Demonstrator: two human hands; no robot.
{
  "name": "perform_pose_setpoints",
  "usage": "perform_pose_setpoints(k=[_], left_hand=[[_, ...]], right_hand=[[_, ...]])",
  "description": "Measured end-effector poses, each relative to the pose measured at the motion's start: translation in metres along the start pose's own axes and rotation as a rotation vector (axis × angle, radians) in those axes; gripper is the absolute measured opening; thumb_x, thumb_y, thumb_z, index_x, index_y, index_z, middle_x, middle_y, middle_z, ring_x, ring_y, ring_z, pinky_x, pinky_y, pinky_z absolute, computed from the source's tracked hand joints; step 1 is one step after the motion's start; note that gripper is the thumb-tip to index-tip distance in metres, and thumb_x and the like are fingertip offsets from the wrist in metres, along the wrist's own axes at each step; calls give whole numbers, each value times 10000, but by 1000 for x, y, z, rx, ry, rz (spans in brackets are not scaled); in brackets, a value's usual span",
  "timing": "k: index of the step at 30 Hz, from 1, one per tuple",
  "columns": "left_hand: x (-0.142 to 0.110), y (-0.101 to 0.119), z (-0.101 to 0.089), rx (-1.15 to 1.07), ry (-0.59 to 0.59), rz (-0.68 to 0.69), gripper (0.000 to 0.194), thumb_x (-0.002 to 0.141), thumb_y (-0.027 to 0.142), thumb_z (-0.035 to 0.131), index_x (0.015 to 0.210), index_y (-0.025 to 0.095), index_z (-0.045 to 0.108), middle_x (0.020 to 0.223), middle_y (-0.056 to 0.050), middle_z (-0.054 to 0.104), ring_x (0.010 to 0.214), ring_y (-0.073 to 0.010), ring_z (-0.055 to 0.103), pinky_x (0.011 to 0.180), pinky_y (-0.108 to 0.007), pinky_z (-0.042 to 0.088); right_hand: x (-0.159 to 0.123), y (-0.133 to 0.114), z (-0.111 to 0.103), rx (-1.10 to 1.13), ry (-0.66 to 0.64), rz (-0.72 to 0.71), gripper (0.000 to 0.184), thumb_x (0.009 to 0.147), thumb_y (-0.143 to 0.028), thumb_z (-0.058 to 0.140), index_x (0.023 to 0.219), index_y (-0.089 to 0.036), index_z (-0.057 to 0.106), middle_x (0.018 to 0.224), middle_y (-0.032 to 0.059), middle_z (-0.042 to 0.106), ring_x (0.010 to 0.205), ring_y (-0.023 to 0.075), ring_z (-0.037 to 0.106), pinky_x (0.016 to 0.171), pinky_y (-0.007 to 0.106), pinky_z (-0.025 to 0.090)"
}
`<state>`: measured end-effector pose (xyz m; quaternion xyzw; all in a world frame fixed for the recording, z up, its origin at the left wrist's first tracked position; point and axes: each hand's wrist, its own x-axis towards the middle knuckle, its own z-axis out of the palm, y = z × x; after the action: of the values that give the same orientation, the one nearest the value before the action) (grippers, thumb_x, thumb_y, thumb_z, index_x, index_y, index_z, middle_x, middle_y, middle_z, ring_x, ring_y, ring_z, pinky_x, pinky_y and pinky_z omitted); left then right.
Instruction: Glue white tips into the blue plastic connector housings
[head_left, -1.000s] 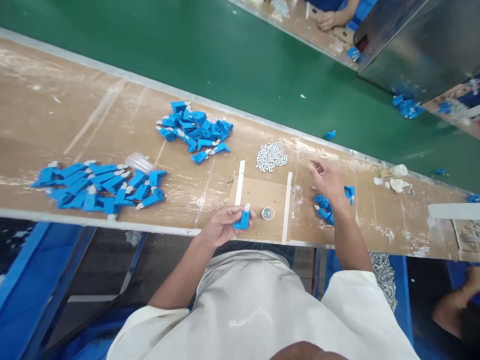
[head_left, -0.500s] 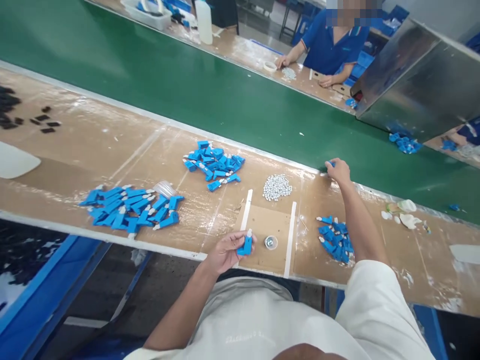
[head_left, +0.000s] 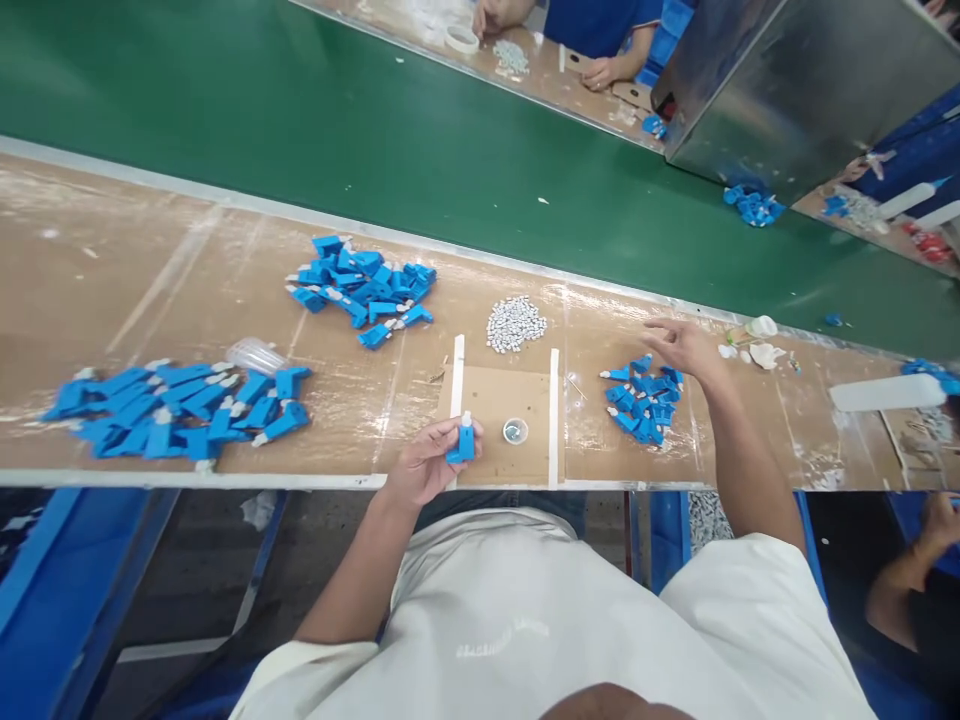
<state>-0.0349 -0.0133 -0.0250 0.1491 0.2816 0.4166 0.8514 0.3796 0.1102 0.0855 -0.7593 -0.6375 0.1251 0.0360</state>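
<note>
My left hand [head_left: 426, 458] pinches a blue plastic part [head_left: 465, 442] with a white tip pointing up, over the left side of a cardboard mat [head_left: 502, 390]. To the right of that hand a small clear cup [head_left: 515, 431] rests on the mat. My right hand [head_left: 679, 345] hovers with fingers spread and nothing in them, just behind a small pile of blue parts [head_left: 643, 402]. Beyond the mat lies a heap of small grey-white pieces [head_left: 516, 324].
Two larger piles of blue parts [head_left: 360, 285] [head_left: 180, 405] lie to the left, with clear plastic bags [head_left: 256, 356] beside one. A green conveyor belt [head_left: 420, 150] runs behind the table. Across it are a co-worker's hands [head_left: 600, 73] and a metal housing [head_left: 787, 90]. A white bottle [head_left: 889, 393] lies at right.
My right hand has drawn back from the belt's edge toward the small pile; the blue piece it held is gone from its fingers. My left hand keeps its part. The view has shifted.
</note>
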Motion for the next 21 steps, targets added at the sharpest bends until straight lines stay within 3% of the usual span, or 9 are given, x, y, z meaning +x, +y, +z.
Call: perform_pose_setpoints(k=[2, 4, 8, 12, 17, 21], left_hand=[[2, 0, 0, -18, -1, 7, 276, 719, 291, 863, 856, 84, 743, 853, -118, 692, 750, -168, 628, 633, -259, 484], [4, -1, 1, -37, -6, 15, 277, 709, 287, 873, 839, 81, 741, 818, -105, 683, 732, -156, 623, 639, -253, 494], [5, -2, 2, -68, -10, 50, 287, 698, 295, 895, 836, 88, 751, 789, -85, 681, 727, -140, 627, 668, -243, 516], [7, -3, 1, -68, -39, 42, 305, 725, 323, 886, 845, 76, 753, 737, -89, 671, 728, -155, 639, 616, -227, 483], [14, -5, -3, -94, -48, 42, 284, 730, 303, 885, 848, 82, 750, 737, -82, 675, 724, -153, 651, 619, -228, 482], [21, -13, -2, -125, -18, 67, 330, 722, 301, 886, 907, 66, 747, 785, -89, 694, 685, -132, 642, 643, -247, 483]], right_hand=[[3, -14, 1, 24, 99, -58, 397, 878, -426, 667, 1172, -187, 785, 691, 37, 721, 652, 207, 630, 658, 305, 458], [7, -36, 11, 98, 94, -177, 375, 872, -426, 658, 1124, -185, 797, 762, 50, 750, 694, 204, 645, 675, 305, 477], [18, -83, 50, 181, 48, -470, 250, 871, -316, 644, 1013, -191, 807, 900, 72, 787, 758, 202, 661, 731, 318, 516], [38, -107, 79, 87, 87, -588, 232, 871, -163, 560, 865, -179, 791, 888, 94, 785, 802, 222, 660, 785, 337, 514], [55, -119, 74, 55, 68, -658, 272, 868, -141, 523, 865, -174, 793, 897, 112, 786, 827, 230, 674, 815, 336, 534], [56, -122, 62, 93, 57, -832, 283, 838, -183, 515, 791, -198, 794, 831, 129, 784, 772, 263, 714, 758, 375, 581]])
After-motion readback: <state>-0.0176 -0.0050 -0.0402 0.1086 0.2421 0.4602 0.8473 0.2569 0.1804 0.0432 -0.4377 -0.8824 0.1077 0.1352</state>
